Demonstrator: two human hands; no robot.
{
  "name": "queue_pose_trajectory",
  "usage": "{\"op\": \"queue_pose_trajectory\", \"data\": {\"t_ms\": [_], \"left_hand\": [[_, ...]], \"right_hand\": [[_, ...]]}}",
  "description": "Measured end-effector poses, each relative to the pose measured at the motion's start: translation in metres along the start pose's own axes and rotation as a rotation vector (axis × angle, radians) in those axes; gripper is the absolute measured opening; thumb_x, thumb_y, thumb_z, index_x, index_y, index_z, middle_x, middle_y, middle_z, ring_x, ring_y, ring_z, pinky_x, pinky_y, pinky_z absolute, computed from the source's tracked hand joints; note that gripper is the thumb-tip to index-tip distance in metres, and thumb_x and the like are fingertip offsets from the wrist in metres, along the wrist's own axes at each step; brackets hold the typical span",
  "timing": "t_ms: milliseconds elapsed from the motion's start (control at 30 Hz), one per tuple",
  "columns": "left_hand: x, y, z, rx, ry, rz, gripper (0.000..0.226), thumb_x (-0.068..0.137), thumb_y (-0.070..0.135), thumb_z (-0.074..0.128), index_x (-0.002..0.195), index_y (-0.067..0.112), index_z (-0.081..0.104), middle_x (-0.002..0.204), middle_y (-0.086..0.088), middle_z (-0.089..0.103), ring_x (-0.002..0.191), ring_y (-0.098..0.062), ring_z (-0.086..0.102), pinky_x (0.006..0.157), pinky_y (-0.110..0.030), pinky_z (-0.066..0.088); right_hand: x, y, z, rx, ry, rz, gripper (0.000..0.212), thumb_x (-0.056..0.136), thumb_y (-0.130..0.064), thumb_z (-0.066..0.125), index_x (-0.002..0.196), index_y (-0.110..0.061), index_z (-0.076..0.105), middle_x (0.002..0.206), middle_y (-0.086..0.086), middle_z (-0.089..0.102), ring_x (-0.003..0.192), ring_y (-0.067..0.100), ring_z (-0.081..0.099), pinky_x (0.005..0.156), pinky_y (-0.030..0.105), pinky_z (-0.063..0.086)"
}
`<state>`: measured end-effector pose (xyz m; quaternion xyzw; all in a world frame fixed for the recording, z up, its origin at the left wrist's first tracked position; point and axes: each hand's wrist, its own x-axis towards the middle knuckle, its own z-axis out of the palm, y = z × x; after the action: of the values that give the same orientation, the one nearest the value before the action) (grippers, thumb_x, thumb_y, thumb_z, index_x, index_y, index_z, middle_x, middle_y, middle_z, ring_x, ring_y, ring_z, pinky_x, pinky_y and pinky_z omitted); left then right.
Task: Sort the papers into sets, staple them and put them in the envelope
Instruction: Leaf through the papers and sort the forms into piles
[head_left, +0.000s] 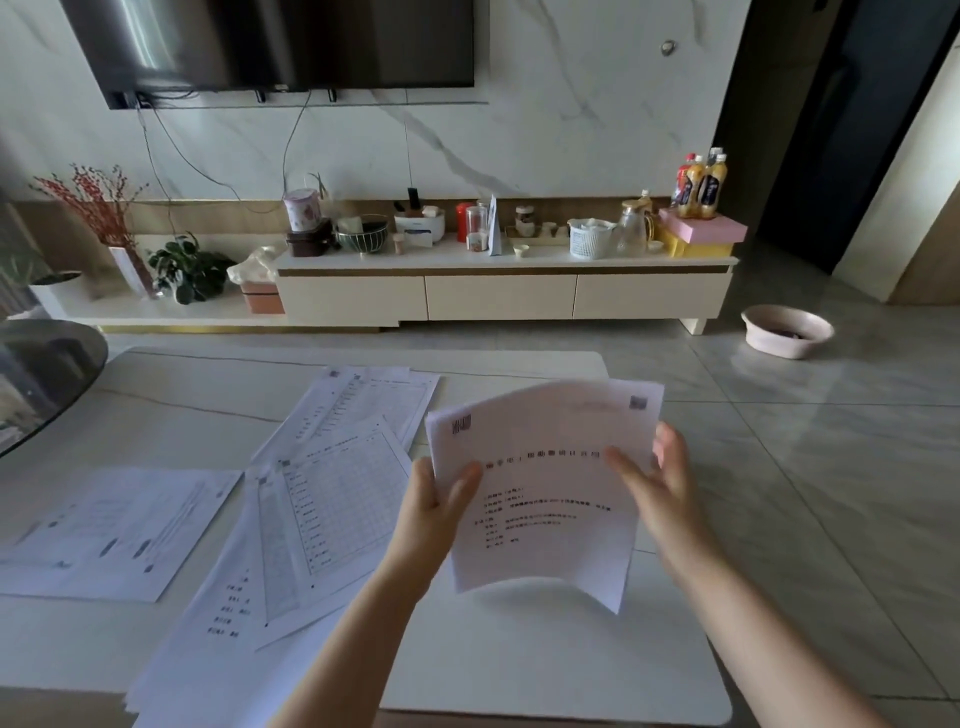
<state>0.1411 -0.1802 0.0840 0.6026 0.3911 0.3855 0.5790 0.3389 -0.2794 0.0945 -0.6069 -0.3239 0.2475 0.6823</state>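
Observation:
A thin set of printed papers (545, 499) hangs in the air above the right side of the white table (545, 665), curved and slightly blurred. My left hand (441, 504) pinches its left edge, thumb on the front. My right hand (660, 478) is at its right edge, thumb across the front and fingers behind the sheet. More printed sheets lie on the table: a table-form pile (332, 509) in the middle, another pile (363, 405) further back, and a flat pile (114, 530) at the left. No stapler or envelope is visible.
A round glass tabletop (41, 379) juts in at the left. Beyond the table stands a low TV cabinet (498, 291) crowded with jars, bottles and baskets. A pink basin (787, 330) sits on the tiled floor at the right.

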Motion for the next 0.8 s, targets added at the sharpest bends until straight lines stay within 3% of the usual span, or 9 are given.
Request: {"op": "queue_pose_trajectory", "data": {"t_ms": [67, 167, 300, 400, 500, 633, 800], "left_hand": [[-0.004, -0.015, -0.004, 0.044, -0.042, -0.019, 0.021, 0.09, 0.024, 0.063, 0.102, 0.019, 0.046, 0.108, -0.004, 0.06, 0.097, -0.012, 0.062, 0.074, -0.022, 0.052], [-0.005, -0.032, 0.002, 0.112, -0.08, -0.04, 0.017, 0.095, 0.022, 0.056, 0.109, 0.023, 0.047, 0.113, -0.004, 0.06, 0.105, -0.017, 0.059, 0.089, -0.036, 0.051], [0.006, -0.024, 0.01, 0.132, 0.005, -0.033, 0.01, 0.099, 0.019, 0.046, 0.109, 0.022, 0.048, 0.11, -0.009, 0.061, 0.101, -0.024, 0.06, 0.089, -0.047, 0.05], [0.012, -0.019, 0.006, 0.038, 0.015, -0.002, 0.009, 0.098, 0.021, 0.049, 0.104, 0.027, 0.047, 0.112, -0.007, 0.06, 0.102, -0.022, 0.06, 0.088, -0.044, 0.051], [0.007, -0.028, 0.004, 0.026, 0.008, -0.039, 0.01, 0.096, 0.026, 0.054, 0.101, 0.027, 0.046, 0.112, -0.007, 0.058, 0.101, -0.02, 0.06, 0.084, -0.037, 0.052], [0.007, -0.043, 0.009, -0.006, 0.059, -0.067, 0.01, 0.097, 0.023, 0.052, 0.106, 0.026, 0.049, 0.111, -0.003, 0.062, 0.102, -0.017, 0.061, 0.082, -0.031, 0.051], [0.015, -0.038, 0.007, -0.081, 0.113, -0.05, 0.008, 0.098, 0.018, 0.05, 0.099, 0.026, 0.05, 0.102, 0.0, 0.064, 0.091, -0.011, 0.063, 0.07, -0.024, 0.05]], "right_hand": [[-0.004, 0.02, -0.004, -0.003, -0.016, 0.051, 0.039, 0.089, -0.002, 0.06, 0.122, -0.018, 0.047, 0.116, -0.003, 0.062, 0.111, 0.018, 0.059, 0.091, 0.034, 0.046], [-0.015, 0.045, 0.001, -0.042, -0.029, 0.126, 0.028, 0.092, -0.003, 0.055, 0.108, -0.025, 0.052, 0.105, -0.004, 0.065, 0.099, 0.013, 0.063, 0.075, 0.023, 0.047], [-0.006, 0.038, 0.01, -0.093, -0.011, 0.081, 0.018, 0.095, -0.004, 0.052, 0.1, -0.021, 0.055, 0.096, -0.006, 0.066, 0.09, 0.013, 0.063, 0.07, 0.024, 0.046], [0.004, 0.029, 0.008, -0.087, -0.028, 0.046, 0.02, 0.093, -0.003, 0.054, 0.103, -0.021, 0.054, 0.098, -0.003, 0.066, 0.088, 0.008, 0.064, 0.073, 0.023, 0.048], [0.001, 0.046, 0.008, -0.09, -0.046, 0.119, 0.026, 0.09, -0.001, 0.055, 0.11, -0.017, 0.054, 0.102, 0.004, 0.066, 0.096, 0.02, 0.063, 0.079, 0.034, 0.049], [-0.007, 0.069, 0.014, -0.076, -0.03, 0.166, 0.023, 0.094, -0.005, 0.054, 0.113, -0.018, 0.053, 0.106, 0.002, 0.066, 0.098, 0.018, 0.063, 0.074, 0.026, 0.047], [0.007, 0.061, 0.011, -0.119, -0.039, 0.096, 0.021, 0.092, -0.006, 0.057, 0.101, -0.025, 0.056, 0.099, -0.006, 0.068, 0.089, 0.009, 0.066, 0.073, 0.023, 0.051]]}}
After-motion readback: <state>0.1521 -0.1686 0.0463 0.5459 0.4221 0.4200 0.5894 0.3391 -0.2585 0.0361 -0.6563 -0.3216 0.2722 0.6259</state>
